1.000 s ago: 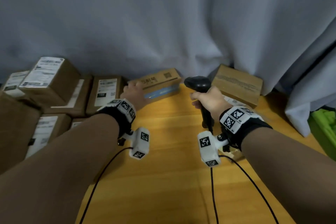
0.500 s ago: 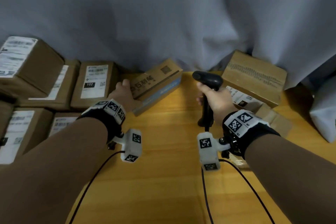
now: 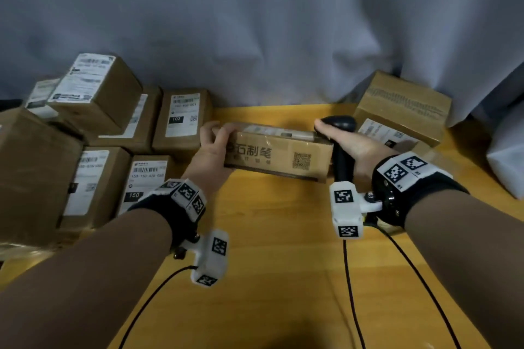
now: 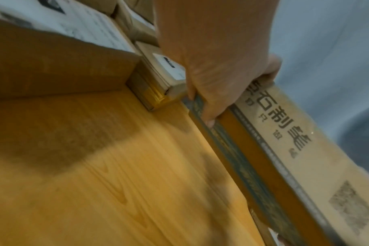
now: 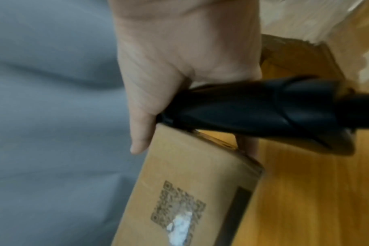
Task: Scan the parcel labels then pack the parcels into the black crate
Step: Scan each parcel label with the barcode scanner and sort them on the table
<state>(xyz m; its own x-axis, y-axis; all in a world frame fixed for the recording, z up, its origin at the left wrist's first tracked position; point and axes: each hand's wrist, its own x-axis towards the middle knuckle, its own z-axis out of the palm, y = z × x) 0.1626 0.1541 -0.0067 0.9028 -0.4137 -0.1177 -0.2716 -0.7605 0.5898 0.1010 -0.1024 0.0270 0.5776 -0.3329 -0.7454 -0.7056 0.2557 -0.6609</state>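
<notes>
A long flat cardboard parcel (image 3: 279,154) with printed characters and a QR code is held above the wooden table (image 3: 272,263). My left hand (image 3: 213,140) grips its left end, fingers over the top and thumb underneath (image 4: 209,122). My right hand (image 3: 351,147) holds the black handheld scanner (image 3: 341,147) by its handle and also touches the parcel's right end, thumb on top. In the right wrist view the scanner (image 5: 263,108) crosses the palm above the parcel (image 5: 190,191). The black crate is out of view.
Several labelled cardboard parcels (image 3: 181,119) are stacked at the left of the table. More boxes (image 3: 402,106) lie at the back right. A grey curtain (image 3: 255,22) hangs behind. Cables (image 3: 351,292) trail from both wrists over the bare table front.
My left hand has lifted the long parcel off the table and swung it level toward the middle. The right hand with the scanner has come in to meet the parcel's right end.
</notes>
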